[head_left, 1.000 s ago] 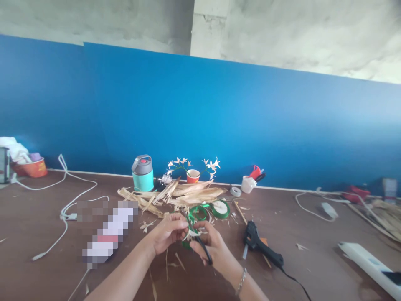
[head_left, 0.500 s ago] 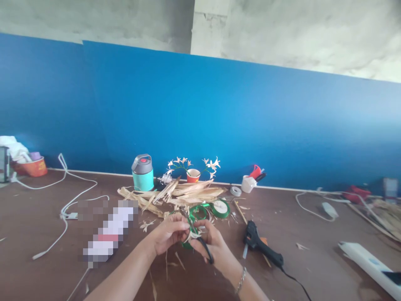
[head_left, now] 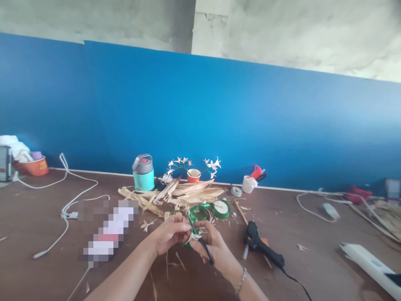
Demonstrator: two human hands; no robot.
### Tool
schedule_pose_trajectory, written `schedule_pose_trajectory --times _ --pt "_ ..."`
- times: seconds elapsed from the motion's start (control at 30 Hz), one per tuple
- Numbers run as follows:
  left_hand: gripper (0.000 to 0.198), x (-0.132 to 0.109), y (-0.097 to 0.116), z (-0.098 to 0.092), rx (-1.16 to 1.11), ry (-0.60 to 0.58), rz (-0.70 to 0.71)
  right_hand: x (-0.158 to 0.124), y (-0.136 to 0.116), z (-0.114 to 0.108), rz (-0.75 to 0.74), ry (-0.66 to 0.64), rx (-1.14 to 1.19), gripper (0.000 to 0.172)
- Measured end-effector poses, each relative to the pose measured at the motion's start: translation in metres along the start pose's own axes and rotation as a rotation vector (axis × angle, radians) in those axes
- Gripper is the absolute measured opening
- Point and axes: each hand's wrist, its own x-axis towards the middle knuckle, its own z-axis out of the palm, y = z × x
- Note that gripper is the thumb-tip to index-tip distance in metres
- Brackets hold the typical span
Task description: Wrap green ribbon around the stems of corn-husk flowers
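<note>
My left hand (head_left: 171, 234) is closed in a pinch, with a small pale flower (head_left: 194, 236) at its fingertips. Close beside it, my right hand (head_left: 213, 243) grips black-handled scissors (head_left: 206, 251). Their blades point away from me, near the left fingertips and the flower. Fingers partly cover both the flower and the blades. Just beyond the hands lie rolls of green tape (head_left: 221, 209) and a heap of dry corn husks (head_left: 197, 193). Behind these, stems with pale flowers (head_left: 213, 164) stand in an orange paper cup (head_left: 194, 177).
A black glue gun (head_left: 265, 246) with a cord lies to the right. A turquoise flask (head_left: 143, 177), a tape roll (head_left: 236, 191) and a white cup (head_left: 249, 184) stand near the blue partition (head_left: 219, 117). White cables (head_left: 66, 205) and a blurred-out object (head_left: 109, 234) are at left.
The scissor blades have turned slightly more upright beside the flower. Both hands keep nearly the same place, and the view has shifted very little.
</note>
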Motion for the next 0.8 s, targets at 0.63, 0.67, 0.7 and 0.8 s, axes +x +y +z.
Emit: schedule_pose_trajectory --times 0.63,0.67,0.7,0.8 --pt "0.017 -0.002 0.01 -0.001 -0.137 0.046 0.135 0.007 0.0 -0.029 -0.083 0.389 -0.443 0.029" --pt "0.017 -0.003 0.01 0.0 -0.146 0.053 0.133 0.007 0.001 -0.03 -0.12 0.419 -0.579 0.023" --pt "0.018 -0.003 0.01 0.001 -0.152 0.061 0.128 0.006 0.002 -0.031 -0.146 0.433 -0.701 0.019" --pt "0.019 -0.004 0.01 0.003 -0.159 0.068 0.102 0.002 0.002 -0.026 -0.129 0.395 -0.935 0.015"
